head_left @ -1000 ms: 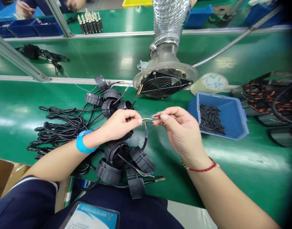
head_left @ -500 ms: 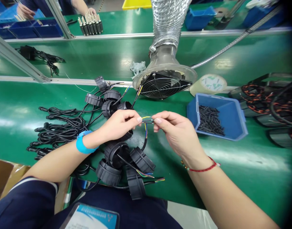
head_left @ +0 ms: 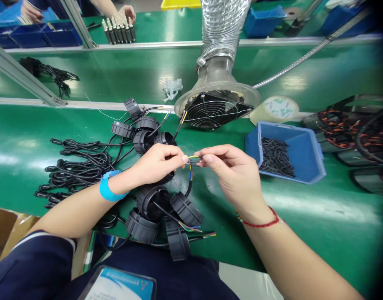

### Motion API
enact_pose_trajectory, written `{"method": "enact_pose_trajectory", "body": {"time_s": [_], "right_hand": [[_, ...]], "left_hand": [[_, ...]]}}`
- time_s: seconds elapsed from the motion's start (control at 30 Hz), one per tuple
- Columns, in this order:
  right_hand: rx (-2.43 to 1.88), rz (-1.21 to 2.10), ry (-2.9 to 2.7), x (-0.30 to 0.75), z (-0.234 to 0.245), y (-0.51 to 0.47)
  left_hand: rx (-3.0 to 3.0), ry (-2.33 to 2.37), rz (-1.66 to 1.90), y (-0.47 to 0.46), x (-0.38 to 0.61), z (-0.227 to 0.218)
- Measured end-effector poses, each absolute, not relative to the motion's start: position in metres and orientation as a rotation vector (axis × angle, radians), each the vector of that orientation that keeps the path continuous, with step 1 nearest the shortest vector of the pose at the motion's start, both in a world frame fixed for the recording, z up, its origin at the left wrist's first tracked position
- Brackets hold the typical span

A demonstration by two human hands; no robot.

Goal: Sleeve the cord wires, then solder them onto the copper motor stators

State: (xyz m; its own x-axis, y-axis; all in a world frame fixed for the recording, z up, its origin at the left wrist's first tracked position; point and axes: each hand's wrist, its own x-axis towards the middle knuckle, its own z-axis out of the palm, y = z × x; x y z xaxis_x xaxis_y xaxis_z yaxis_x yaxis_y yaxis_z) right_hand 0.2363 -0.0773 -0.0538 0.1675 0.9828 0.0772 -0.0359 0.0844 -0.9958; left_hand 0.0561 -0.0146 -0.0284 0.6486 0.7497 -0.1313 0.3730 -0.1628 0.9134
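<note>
My left hand pinches thin wires, one of them yellow and others dark, between thumb and forefinger. Their other ends run into the fingertips of my right hand, closed in a pinch. A short dark piece shows on the yellow wire by the right fingertips; its exact kind is too small to tell. Below hangs a black cable with blue and yellow strands. Black ribbed caps with cables through them lie under and around my left forearm. Beyond my right hand stands a blue bin holding small black tubes.
A fan under a silver duct hangs just beyond my hands. Coiled black cables lie left, a tape roll and round dark parts right. Across the bench, a co-worker's hand touches a group of pins.
Both my hands stay in their pinch, with the right fingertips shifted very slightly to the right along the wires. The co-worker's hand by the pins has moved a little right.
</note>
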Motion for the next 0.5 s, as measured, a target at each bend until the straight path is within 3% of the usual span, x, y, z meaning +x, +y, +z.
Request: {"method": "enact_pose_trajectory", "body": {"time_s": [0.23,0.5], "right_hand": [[-1.352,1.033,-1.276,0.237,-0.052,-0.073],[-1.455,1.220,-1.315,0.244,-0.049,-0.071]], "left_hand": [[1.999,0.921,0.410,-0.020,0.057,-0.027],[2.340,0.823,0.157,-0.008,0.047,-0.020]]}}
